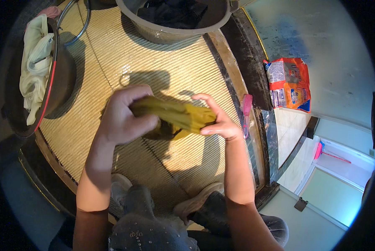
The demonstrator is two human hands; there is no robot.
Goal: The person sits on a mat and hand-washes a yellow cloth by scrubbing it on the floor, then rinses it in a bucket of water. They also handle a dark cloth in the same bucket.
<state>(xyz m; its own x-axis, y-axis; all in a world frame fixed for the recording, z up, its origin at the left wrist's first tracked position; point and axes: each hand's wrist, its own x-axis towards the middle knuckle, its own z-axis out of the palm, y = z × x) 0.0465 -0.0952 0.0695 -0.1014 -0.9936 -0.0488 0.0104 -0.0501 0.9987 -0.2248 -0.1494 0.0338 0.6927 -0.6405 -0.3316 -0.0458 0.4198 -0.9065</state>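
Between my two hands stretches a bunched, yellow-olive cloth point(178, 114), dark and wet-looking in places and partly blurred. My left hand point(124, 114) grips its left end, with the thumb in front and the fingers mostly hidden behind. On the other end, my right hand point(220, 120) pinches the cloth between thumb and fingers, the index finger raised off it. Both hands are above the ridged floor point(187, 163), over their own shadows. A darker, brownish part of the cloth hangs below the held strip; its lower edge is hard to make out.
A grey basin point(162, 34) with dark cloth stands ahead. At left, a dark bucket point(63, 84) holds white cloth point(36, 69), with a metal hose point(88, 18) behind. A pink brush point(246, 109) rests at the right ledge, near a red detergent bag point(289, 91). My shoes are below.
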